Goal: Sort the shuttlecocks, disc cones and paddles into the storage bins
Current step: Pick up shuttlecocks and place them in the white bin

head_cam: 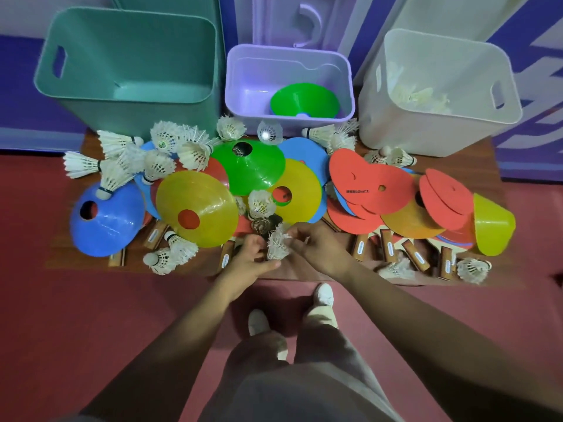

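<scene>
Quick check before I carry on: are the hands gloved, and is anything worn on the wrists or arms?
No gloves: the left hand and right hand are bare, with no ring, watch or band showing. The forearms are uncovered almost to the frame edge, and no sleeve is clearly visible. Lower down are light grey trousers and white shoes.

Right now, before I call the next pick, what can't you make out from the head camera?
Head view only:
- White bin: shuttlecocks inside blur into its wall; no count.
- Purple bin: its near wall hides what lies under the green cone.
- Paddles: cones cover most blades; mainly handles show.
- Right hand: unclear whether it pinches the shuttlecock that the left hand holds.
</scene>
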`<act>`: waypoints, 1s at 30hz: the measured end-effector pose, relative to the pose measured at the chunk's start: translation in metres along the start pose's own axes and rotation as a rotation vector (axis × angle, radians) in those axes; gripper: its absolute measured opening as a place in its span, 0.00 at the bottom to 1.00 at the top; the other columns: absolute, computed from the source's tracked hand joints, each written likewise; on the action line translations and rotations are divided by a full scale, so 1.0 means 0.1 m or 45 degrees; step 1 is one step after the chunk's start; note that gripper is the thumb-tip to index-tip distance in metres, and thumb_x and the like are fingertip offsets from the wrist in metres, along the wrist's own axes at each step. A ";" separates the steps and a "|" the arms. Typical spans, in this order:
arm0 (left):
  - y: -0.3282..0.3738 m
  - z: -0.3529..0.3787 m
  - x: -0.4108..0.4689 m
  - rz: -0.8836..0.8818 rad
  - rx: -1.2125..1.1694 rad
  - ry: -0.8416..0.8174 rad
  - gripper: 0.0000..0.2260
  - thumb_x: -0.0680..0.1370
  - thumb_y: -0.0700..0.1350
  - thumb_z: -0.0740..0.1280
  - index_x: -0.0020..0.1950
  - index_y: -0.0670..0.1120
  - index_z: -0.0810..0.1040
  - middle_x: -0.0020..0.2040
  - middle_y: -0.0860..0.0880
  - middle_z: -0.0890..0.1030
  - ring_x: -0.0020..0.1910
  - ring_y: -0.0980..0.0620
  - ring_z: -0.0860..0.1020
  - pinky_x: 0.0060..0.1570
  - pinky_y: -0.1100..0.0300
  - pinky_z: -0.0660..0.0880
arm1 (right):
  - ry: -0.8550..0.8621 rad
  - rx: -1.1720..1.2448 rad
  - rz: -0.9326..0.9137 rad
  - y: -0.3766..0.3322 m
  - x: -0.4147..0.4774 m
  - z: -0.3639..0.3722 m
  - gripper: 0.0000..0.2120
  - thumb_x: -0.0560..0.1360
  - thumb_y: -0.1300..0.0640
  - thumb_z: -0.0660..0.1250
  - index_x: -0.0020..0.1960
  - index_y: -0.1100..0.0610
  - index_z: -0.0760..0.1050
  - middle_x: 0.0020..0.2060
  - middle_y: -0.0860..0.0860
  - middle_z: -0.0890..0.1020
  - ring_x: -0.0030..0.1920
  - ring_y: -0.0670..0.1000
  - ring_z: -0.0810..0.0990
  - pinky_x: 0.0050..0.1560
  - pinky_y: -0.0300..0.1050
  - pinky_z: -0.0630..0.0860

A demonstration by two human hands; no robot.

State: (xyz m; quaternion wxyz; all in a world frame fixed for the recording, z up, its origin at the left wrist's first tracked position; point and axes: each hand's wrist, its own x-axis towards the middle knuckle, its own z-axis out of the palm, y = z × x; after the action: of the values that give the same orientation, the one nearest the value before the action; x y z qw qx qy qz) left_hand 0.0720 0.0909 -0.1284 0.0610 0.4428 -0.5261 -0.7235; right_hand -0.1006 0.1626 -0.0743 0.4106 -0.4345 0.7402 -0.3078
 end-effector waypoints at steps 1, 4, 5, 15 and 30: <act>0.01 -0.01 -0.02 0.008 -0.017 0.024 0.21 0.73 0.32 0.71 0.58 0.42 0.64 0.53 0.53 0.79 0.51 0.57 0.77 0.45 0.72 0.74 | -0.009 -0.030 -0.028 -0.06 0.00 0.01 0.05 0.77 0.56 0.70 0.45 0.58 0.80 0.39 0.53 0.80 0.36 0.41 0.74 0.41 0.37 0.71; 0.01 -0.09 -0.08 0.051 -0.041 0.061 0.25 0.73 0.30 0.71 0.63 0.44 0.62 0.55 0.52 0.79 0.50 0.62 0.79 0.46 0.72 0.74 | -0.018 -0.081 -0.097 -0.22 0.01 0.04 0.06 0.78 0.55 0.68 0.49 0.56 0.82 0.46 0.51 0.79 0.45 0.41 0.76 0.46 0.28 0.69; -0.02 -0.13 -0.11 0.077 -0.063 0.052 0.27 0.73 0.30 0.70 0.65 0.47 0.63 0.59 0.52 0.79 0.52 0.62 0.79 0.49 0.69 0.75 | 0.008 -0.031 -0.070 -0.25 0.03 0.05 0.07 0.79 0.56 0.66 0.49 0.57 0.82 0.47 0.52 0.79 0.45 0.44 0.77 0.47 0.30 0.70; -0.07 -0.46 -0.23 0.032 -0.224 0.187 0.32 0.76 0.33 0.68 0.75 0.52 0.61 0.68 0.49 0.75 0.68 0.50 0.73 0.68 0.47 0.69 | -0.008 -0.206 0.368 -0.05 0.45 0.33 0.15 0.75 0.53 0.70 0.58 0.59 0.77 0.47 0.54 0.82 0.47 0.53 0.79 0.44 0.42 0.70; -0.09 -0.40 -0.10 0.020 -0.170 0.149 0.30 0.75 0.31 0.67 0.72 0.53 0.64 0.66 0.49 0.77 0.64 0.53 0.76 0.67 0.52 0.69 | 0.221 -0.232 0.159 0.33 0.28 0.06 0.04 0.74 0.62 0.67 0.44 0.58 0.81 0.41 0.53 0.84 0.43 0.52 0.80 0.42 0.45 0.71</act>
State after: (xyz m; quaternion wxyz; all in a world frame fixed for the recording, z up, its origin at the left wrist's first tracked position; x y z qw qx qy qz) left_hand 0.1099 0.0719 -0.1316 0.1265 0.4751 -0.4757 -0.7294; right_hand -0.1163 0.1515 -0.1138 0.3222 -0.3948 0.8235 -0.2494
